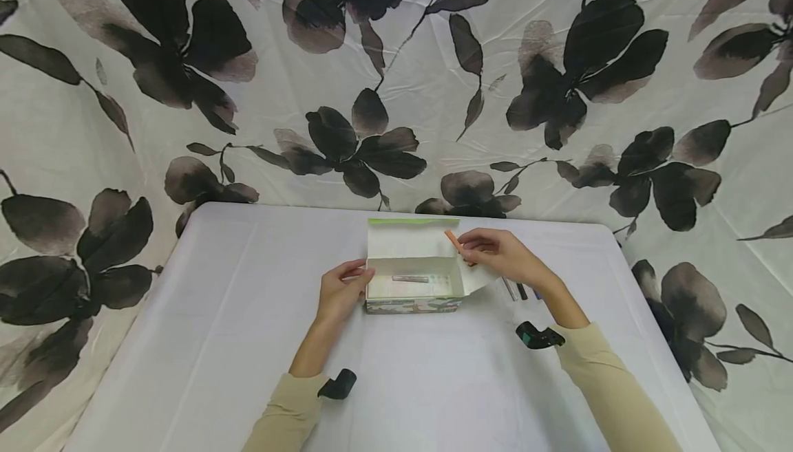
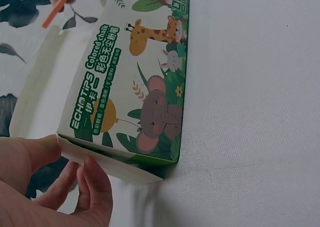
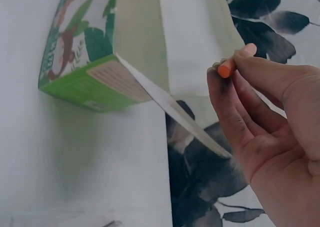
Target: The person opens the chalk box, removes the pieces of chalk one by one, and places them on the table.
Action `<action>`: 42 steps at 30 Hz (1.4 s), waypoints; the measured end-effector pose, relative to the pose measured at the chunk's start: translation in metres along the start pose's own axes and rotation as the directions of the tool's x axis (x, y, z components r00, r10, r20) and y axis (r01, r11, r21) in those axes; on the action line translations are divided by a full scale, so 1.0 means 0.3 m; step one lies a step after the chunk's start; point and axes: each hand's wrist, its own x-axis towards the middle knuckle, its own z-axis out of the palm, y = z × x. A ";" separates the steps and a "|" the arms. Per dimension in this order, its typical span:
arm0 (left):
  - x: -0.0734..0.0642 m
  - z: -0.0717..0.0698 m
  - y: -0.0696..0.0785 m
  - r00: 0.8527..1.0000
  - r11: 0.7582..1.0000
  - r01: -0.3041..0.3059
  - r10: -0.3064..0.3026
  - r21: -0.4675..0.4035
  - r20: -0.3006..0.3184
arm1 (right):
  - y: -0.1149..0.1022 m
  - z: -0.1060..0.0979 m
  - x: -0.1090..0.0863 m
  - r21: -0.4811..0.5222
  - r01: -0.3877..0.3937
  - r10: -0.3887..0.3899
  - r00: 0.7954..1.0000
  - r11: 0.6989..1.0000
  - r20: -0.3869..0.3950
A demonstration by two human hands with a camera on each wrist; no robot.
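A colored chalk box (image 1: 414,307) printed with animals stands with its lid raised. At its left end my left hand (image 1: 339,295) pinches the side flap (image 2: 112,163) between thumb and fingers. My right hand (image 1: 503,256) is above the box's right end and pinches an orange chalk stick (image 1: 453,239) between thumb and fingertips. In the right wrist view, one end of the chalk (image 3: 225,70) points toward the camera. Inside the box lies a thin pale pinkish piece (image 1: 410,278), too small to make out fully.
Several thin sticks, among them a dark one (image 1: 522,292), lie on the white table (image 1: 260,328) right of the box, partly behind my right hand. The box's right side flap (image 1: 477,278) sticks outward. A floral cloth (image 1: 434,94) hangs behind the table.
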 end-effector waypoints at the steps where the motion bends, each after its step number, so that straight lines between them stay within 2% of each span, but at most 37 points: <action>1: -0.001 -0.002 0.001 1.000 1.000 0.001 -0.001 -0.004 0.001 | 0.000 -0.009 -0.006 0.011 -0.008 0.008 1.000 1.000 -0.006; 8: 0.003 -0.001 -0.001 1.000 1.000 0.007 -0.007 -0.018 0.002 | 0.034 -0.070 -0.053 0.078 -0.072 0.077 0.995 0.994 -0.057; 16: 0.001 -0.001 -0.002 1.000 1.000 0.000 0.000 -0.027 0.005 | 0.108 -0.128 -0.117 0.121 -0.156 0.174 0.974 0.980 -0.146; 22: 0.001 -0.001 -0.002 1.000 1.000 0.004 -0.004 -0.022 0.000 | 0.165 -0.150 -0.160 0.124 -0.184 0.205 0.961 0.975 -0.187; 38: 0.001 -0.005 0.000 1.000 1.000 0.000 0.000 -0.021 -0.009 | 0.312 -0.179 -0.263 0.150 -0.307 0.339 0.891 0.940 -0.301; 42: 0.005 -0.004 -0.006 1.000 1.000 -0.001 0.001 -0.020 -0.003 | 0.356 -0.179 -0.289 0.150 -0.358 0.388 0.866 0.922 -0.315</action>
